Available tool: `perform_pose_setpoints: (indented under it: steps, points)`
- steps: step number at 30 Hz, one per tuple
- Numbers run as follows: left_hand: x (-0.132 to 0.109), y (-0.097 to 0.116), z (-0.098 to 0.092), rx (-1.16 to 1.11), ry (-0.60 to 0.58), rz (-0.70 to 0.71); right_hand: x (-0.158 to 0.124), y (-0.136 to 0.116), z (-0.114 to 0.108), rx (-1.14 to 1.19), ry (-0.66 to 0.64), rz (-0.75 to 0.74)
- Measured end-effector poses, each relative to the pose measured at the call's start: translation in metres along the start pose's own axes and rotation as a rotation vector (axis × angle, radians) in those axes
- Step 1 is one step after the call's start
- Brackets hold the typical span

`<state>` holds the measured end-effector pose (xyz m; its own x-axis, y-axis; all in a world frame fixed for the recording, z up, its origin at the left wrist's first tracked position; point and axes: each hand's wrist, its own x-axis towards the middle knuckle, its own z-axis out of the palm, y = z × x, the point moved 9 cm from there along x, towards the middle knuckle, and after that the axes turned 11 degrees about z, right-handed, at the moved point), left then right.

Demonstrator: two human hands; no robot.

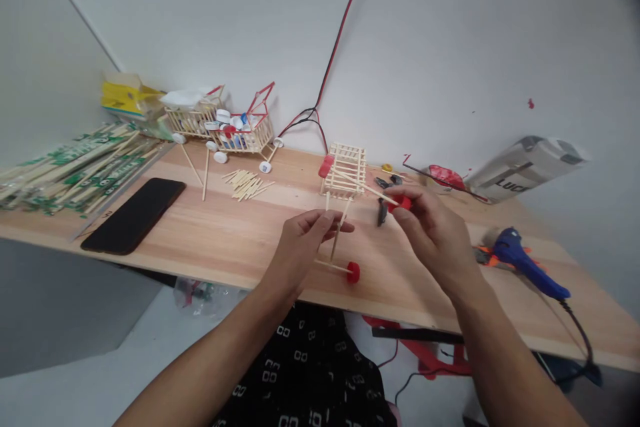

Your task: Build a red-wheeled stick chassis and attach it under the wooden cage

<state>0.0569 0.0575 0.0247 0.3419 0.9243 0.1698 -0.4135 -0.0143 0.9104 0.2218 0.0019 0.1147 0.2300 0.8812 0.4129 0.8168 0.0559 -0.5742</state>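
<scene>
A small cart frame (349, 167) made of thin wooden sticks is held tilted above the table, one red cap at its far left corner. My left hand (311, 230) pinches the sticks on its near side. Below that hand a crosswise stick ends in a red bottle cap (353, 273). My right hand (429, 227) has thumb and fingers closed around another red bottle cap (403, 203), which sits at the end of a stick running to the frame. My right fingers partly hide this cap.
Two finished stick carts (243, 133) with caps stand at the back left. Nearby lie loose short sticks (247, 185), a black phone (134, 215) and bagged chopsticks (90, 167). A blue glue gun (530, 263) with its cord lies right, before a white bag (530, 167).
</scene>
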Motion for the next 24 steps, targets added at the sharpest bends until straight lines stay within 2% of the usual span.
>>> perform_pose_setpoints:
  steps: [4, 12, 24]
  points:
    - [0.000, 0.001, 0.000, 0.021, 0.006, -0.027, 0.002, 0.002, 0.008, 0.011, -0.037, -0.008]
    - [0.000, 0.001, 0.000, 0.036, 0.008, -0.023, 0.004, -0.010, 0.008, -0.056, -0.065, -0.102]
    - [-0.002, 0.004, 0.003, 0.052, 0.000, -0.012, -0.001, -0.005, 0.008, 0.045, 0.027, 0.002]
